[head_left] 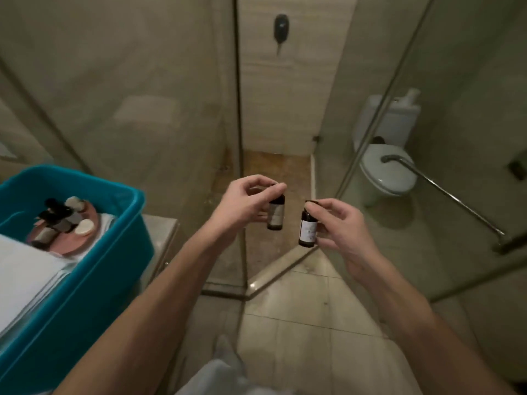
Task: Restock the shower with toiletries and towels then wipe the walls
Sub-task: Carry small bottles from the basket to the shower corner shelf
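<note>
Two small dark bottles with pale labels are held in front of the shower opening, above the shower floor [273, 172]. The left bottle [276, 216] is pinched at its cap by the left grip [242, 202], with thumb and fingers curled round the top. The right bottle [308, 230] is grasped by the right grip [340, 226], with the fingertips closed on its cap and upper side. The two bottles are near each other but apart. The right one is held lower and is tilted slightly.

A blue bin [108, 275] is set on a worktop [161, 225] at the left. A pink tray [88, 242] lies in the bin next to folded white towels [25, 277]. Spare bottles [57, 220] are laid on the tray, with two round white items [84, 227] beside them; what these items are cannot be told.

The shower is bounded by a glass panel [142, 109] at the left and a glass door [370, 138] at the right. A dark dispenser [281, 24] is mounted on the tiled back wall [285, 95]. A toilet [390, 175] is seen through the glass at the right, with a metal bar [445, 192] in front of it.
</note>
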`<action>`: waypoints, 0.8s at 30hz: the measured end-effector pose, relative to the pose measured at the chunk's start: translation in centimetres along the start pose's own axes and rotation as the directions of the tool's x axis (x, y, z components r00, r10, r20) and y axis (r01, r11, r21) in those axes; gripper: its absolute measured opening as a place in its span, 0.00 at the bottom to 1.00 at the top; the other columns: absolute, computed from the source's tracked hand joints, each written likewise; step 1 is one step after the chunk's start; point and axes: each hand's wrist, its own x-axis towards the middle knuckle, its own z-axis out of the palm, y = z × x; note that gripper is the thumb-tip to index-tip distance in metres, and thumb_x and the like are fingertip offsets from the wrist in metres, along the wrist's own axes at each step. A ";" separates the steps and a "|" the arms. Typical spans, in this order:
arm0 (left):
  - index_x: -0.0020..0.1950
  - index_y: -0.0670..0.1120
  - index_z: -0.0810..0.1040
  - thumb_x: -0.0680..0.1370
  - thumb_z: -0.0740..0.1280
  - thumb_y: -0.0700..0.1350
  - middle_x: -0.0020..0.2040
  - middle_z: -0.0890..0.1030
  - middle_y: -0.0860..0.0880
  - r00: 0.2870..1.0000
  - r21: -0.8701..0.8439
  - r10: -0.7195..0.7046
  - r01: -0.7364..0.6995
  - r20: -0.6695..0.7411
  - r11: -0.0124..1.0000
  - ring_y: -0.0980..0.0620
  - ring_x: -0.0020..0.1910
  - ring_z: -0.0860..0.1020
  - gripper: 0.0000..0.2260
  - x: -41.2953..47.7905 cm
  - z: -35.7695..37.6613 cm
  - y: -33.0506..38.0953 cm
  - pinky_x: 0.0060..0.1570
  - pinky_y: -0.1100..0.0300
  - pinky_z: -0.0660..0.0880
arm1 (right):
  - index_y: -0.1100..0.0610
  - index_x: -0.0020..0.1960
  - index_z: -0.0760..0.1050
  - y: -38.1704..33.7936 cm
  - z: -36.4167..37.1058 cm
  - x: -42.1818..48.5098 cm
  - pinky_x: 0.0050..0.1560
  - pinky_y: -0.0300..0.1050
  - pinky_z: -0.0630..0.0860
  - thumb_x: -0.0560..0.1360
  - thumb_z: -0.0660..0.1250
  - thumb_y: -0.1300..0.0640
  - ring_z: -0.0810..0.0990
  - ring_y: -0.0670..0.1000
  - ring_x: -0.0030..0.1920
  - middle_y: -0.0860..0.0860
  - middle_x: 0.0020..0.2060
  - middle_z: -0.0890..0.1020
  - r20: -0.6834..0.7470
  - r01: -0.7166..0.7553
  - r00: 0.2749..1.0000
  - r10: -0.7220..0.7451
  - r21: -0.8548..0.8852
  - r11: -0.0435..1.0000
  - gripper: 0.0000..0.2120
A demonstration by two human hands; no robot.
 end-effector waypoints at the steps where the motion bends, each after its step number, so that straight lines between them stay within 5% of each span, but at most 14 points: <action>1: 0.51 0.44 0.82 0.77 0.73 0.50 0.36 0.82 0.56 1.000 0.002 0.005 -0.005 0.018 1.000 0.60 0.32 0.78 0.10 0.5 1.5 0.2 0.38 0.60 0.79 | 0.55 0.51 0.82 -0.1 -1.5 -0.1 0.44 0.48 0.83 0.74 0.75 0.49 0.86 0.48 0.44 0.52 0.48 0.86 -0.028 0.005 1.000 -0.005 -0.012 1.000 0.12; 10: 0.53 0.42 0.82 0.77 0.73 0.49 0.43 0.85 0.50 0.987 -0.007 0.009 -0.008 0.159 1.000 0.56 0.39 0.83 0.11 7.8 11.3 1.0 0.40 0.61 0.81 | 0.54 0.50 0.82 -0.8 -12.2 2.5 0.45 0.47 0.83 0.78 0.71 0.54 0.83 0.45 0.41 0.45 0.39 0.85 -0.232 0.053 0.972 -0.044 0.033 0.998 0.04; 18: 0.54 0.41 0.81 0.78 0.73 0.50 0.46 0.85 0.49 0.980 -0.022 0.044 -0.040 0.193 0.999 0.56 0.40 0.82 0.13 20.1 17.1 2.7 0.42 0.61 0.81 | 0.57 0.53 0.82 -4.6 -18.6 13.3 0.46 0.47 0.84 0.76 0.74 0.53 0.85 0.47 0.44 0.49 0.44 0.86 -0.284 0.069 0.957 -0.059 0.025 0.997 0.09; 24: 0.53 0.44 0.82 0.77 0.73 0.50 0.46 0.84 0.49 0.989 -0.047 0.062 -0.056 0.131 0.997 0.56 0.43 0.81 0.11 29.3 18.9 5.2 0.43 0.60 0.80 | 0.57 0.54 0.82 -8.9 -21.1 23.3 0.36 0.36 0.79 0.75 0.74 0.51 0.85 0.44 0.43 0.49 0.44 0.86 -0.281 0.089 0.957 -0.075 0.039 0.995 0.12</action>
